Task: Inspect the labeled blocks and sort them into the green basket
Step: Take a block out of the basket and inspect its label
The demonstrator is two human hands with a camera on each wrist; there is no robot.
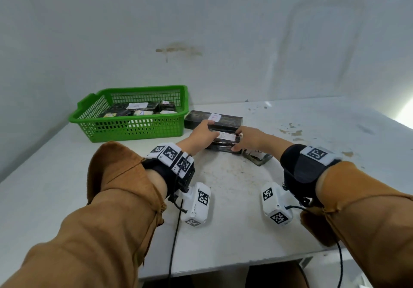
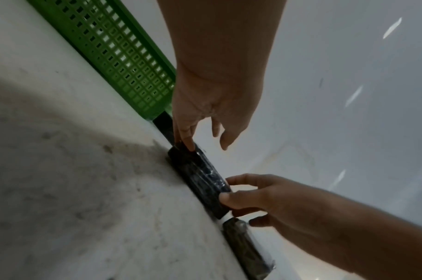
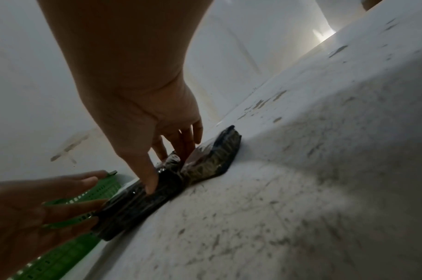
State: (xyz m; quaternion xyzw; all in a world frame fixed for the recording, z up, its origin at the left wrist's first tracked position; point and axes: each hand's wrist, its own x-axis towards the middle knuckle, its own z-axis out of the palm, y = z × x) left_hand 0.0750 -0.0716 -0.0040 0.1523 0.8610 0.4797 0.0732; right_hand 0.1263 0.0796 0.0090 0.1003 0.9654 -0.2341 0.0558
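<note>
A black wrapped block with a white label reading "B" (image 1: 226, 139) lies on the white table (image 1: 234, 198), just right of the green basket (image 1: 134, 129). My left hand (image 1: 210, 134) pinches its left end, thumb on the near face (image 2: 189, 147). My right hand (image 1: 238, 141) grips its right end, thumb in front (image 3: 150, 186) and fingers behind. A longer black block labelled "D" (image 1: 213, 119) lies just behind it. A third wrapped block (image 1: 257, 157) sits partly hidden under my right wrist. Several labelled blocks (image 1: 138, 110) lie inside the basket.
The basket's mesh wall (image 2: 123, 56) stands close to the left of the held block. A white wall (image 1: 223, 31) rises right behind the table. The front table edge (image 1: 223, 267) is near my forearms. Cables hang from both wrist cameras.
</note>
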